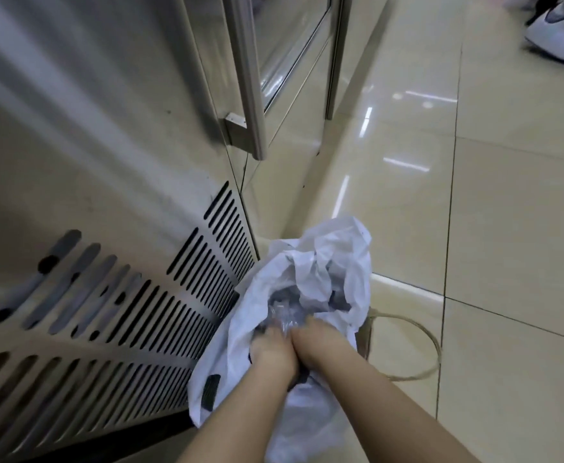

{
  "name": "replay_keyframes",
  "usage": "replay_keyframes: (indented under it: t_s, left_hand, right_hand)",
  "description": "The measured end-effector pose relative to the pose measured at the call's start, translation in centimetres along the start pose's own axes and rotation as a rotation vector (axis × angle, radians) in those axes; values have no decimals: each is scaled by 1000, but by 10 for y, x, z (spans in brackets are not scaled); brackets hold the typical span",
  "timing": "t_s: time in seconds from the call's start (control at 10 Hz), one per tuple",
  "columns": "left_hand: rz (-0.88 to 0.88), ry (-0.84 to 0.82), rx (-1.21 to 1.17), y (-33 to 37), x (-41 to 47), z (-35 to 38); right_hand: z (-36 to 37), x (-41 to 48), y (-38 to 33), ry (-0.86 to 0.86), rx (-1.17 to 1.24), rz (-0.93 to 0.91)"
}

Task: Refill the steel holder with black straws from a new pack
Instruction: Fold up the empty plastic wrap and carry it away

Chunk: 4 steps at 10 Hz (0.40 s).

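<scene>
A crumpled white plastic bag (327,262) stands open on the floor against a steel cabinet. Inside its mouth lies something wrapped in clear plastic with dark contents (282,307); I cannot tell whether it is the straw pack. Both my hands reach down into the bag side by side. My left hand (268,354) has its fingers curled on the clear wrapping. My right hand (310,345) presses next to it, fingers buried in the same wrapping. The steel holder is not in view.
A steel cabinet panel with ventilation slots (187,295) fills the left. A glass door with a metal frame (257,95) stands behind. Glossy beige floor tiles (491,228) spread to the right. A rope loop (417,349) lies by the bag. Someone's white shoe (554,38) is top right.
</scene>
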<state>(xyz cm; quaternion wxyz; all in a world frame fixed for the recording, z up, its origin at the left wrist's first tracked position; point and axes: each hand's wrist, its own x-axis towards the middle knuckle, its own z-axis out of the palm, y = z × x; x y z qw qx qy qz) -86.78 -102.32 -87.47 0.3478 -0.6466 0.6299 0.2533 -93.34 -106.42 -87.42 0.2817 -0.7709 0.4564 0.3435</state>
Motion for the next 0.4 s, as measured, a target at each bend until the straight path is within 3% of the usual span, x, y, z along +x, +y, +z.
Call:
replay_keyframes:
  t_s: [0.1, 0.2, 0.3, 0.4]
  left_hand:
    - [-6, -36, -172, -2, 5, -7]
    - [10, 33, -441, -17, -3, -21]
    - [68, 73, -404, -30, -30, -43]
    - [97, 290, -345, -30, -87, -68]
  right_hand:
    - [-4, -3, 1, 8, -70, 4]
    - [-19, -19, -3, 227, -5, -55]
    - [-36, -47, -5, 345, 180, -95]
    - [-51, -96, -5, 441, 329, -103]
